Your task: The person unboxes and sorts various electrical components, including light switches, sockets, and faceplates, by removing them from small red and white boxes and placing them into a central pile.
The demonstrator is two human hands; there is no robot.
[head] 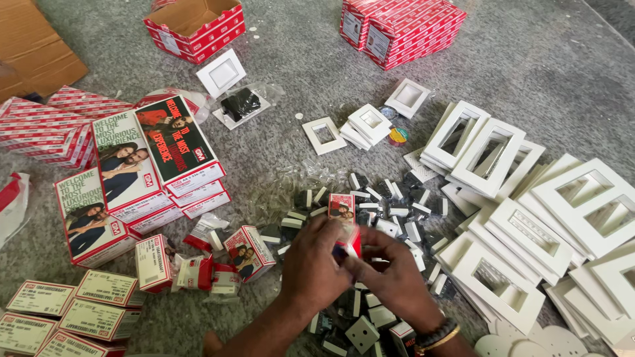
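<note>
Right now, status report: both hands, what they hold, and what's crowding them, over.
Left hand and right hand both gripping one small red-and-white cardboard box. Loose white and black switch modules piled beneath. White plastic frame plates stacked to the right.

My left hand [311, 264] and right hand [390, 274] meet on a small carton [344, 221] above the loose switch modules [390, 205]. Frame plates [529, 198] are stacked to their right, printed boxes [132, 172] to their left, and an open box [195, 23] lies far beyond them.
</note>
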